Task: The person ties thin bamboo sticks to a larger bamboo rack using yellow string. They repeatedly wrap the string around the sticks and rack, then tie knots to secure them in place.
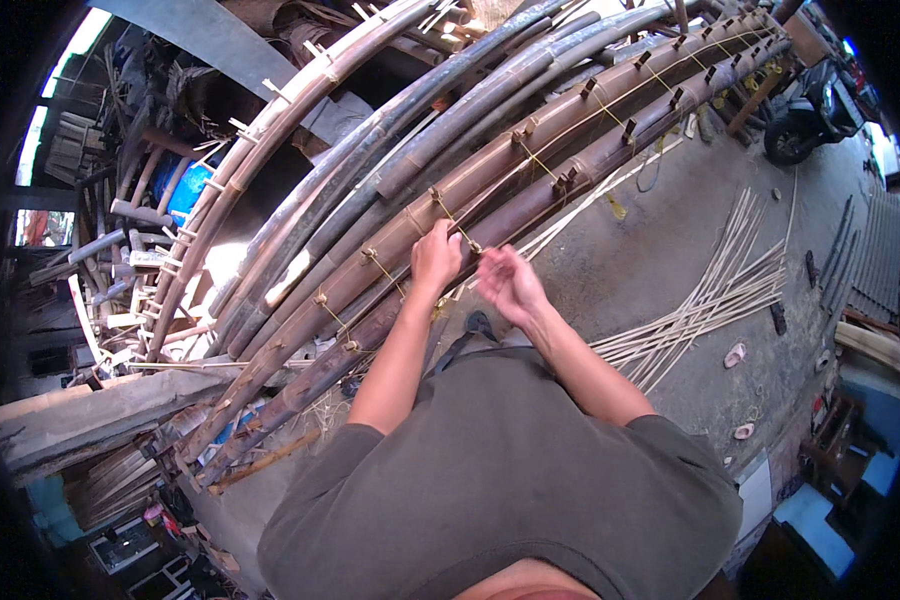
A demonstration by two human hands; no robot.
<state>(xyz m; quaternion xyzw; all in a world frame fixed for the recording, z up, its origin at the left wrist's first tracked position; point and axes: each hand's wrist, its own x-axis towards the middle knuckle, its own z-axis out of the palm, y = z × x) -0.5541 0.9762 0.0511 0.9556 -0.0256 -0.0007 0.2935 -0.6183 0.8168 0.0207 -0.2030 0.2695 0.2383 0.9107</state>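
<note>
Two long brown bamboo poles, the far pole (405,228) and the near pole (500,218), run side by side before me, set with short pegs. Yellow cord (452,212) spans from a peg on the far pole to a peg (474,247) on the near one. My left hand (436,258) is closed over the gap between the poles, beside this cord; whatever is inside its fingers is hidden. Just right of the near peg, my right hand (513,288) has its palm turned up and its fingers loosely bent and apart, with nothing visible in them.
Beyond lie several curved dark bamboo poles (370,165) and a pegged curved frame (232,190). Thin bamboo strips (705,298) are heaped crosswise on the floor at right. A motorbike (810,118) stands at far right, pink sandals (735,355) nearer. A concrete ledge (100,418) is at left.
</note>
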